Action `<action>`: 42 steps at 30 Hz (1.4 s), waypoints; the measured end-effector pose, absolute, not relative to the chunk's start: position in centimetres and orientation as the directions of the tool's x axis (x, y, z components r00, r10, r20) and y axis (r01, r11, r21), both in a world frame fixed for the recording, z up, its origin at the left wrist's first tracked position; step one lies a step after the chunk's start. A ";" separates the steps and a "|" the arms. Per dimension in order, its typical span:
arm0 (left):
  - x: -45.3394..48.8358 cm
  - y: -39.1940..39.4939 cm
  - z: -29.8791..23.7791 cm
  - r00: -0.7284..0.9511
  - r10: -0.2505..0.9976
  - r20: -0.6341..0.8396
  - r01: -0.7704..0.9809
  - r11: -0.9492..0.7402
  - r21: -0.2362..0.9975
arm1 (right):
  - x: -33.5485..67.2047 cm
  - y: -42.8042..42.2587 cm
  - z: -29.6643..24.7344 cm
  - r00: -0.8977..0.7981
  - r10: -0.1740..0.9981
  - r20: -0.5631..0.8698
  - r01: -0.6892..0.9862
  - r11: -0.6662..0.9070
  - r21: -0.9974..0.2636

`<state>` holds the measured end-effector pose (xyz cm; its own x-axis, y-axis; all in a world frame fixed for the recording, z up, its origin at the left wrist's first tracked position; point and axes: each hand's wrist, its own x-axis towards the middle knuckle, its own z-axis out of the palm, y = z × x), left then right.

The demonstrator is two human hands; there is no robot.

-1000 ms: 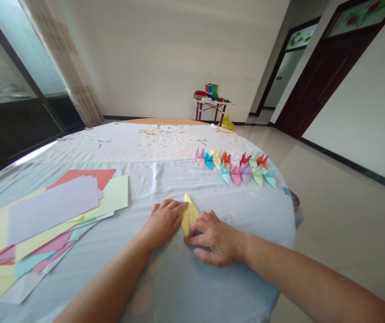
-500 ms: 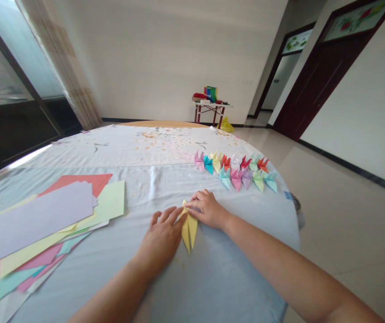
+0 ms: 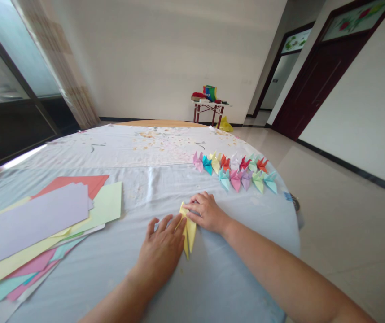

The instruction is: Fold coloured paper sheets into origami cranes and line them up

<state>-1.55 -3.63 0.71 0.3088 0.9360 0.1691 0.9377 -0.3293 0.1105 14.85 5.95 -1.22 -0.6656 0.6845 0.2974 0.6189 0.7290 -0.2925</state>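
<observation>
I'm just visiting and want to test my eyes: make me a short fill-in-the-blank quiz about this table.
1. The left hand and right hand both touch a piece of folded paper whose colour is ____.
2. Beyond the hands, the origami cranes are arranged in ____ rows.
3. The row of cranes nearer the person contains ____ cranes.
4. The pile of coloured paper sheets lies on the person's ____ side.

Missing words: yellow; two; five; left.
</observation>
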 end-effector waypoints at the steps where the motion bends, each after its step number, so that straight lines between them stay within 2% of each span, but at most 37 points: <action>1: -1.5 -3.6 0.8 0.311 0.935 0.170 0.937 -0.331 0.109 | 14.9 5.9 -1.2 -0.665 0.685 0.298 0.620 0.729 -0.290; 12: -1.2 -3.6 0.9 0.318 0.934 0.164 0.936 -0.337 0.104 | 15.2 6.3 -0.5 -0.708 0.644 0.290 0.616 0.764 -0.191; 22: -1.2 -3.7 0.4 0.318 0.934 0.166 0.938 -0.335 0.086 | 14.6 7.8 -0.9 -0.660 0.709 0.248 0.685 0.703 -0.189; 27: -1.3 -3.8 0.6 0.307 0.940 0.150 0.936 -0.326 0.129 | 14.7 7.8 -0.4 -0.602 0.740 0.301 0.708 0.669 -0.228; 33: -1.7 -4.1 0.1 0.323 0.931 0.170 0.926 -0.348 0.145 | 15.6 5.2 0.2 -0.687 0.685 0.242 0.643 0.729 -0.237; 42: -1.9 -4.1 -0.2 0.329 0.928 0.177 0.924 -0.355 0.142 | 16.1 2.5 0.1 -0.687 0.703 0.186 0.666 0.711 -0.225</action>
<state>-1.89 -4.09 -0.20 0.3288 0.9277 0.1767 0.9242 -0.3545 0.1419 16.13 2.55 0.14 -0.6868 0.7027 0.1855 0.6665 0.7108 -0.2250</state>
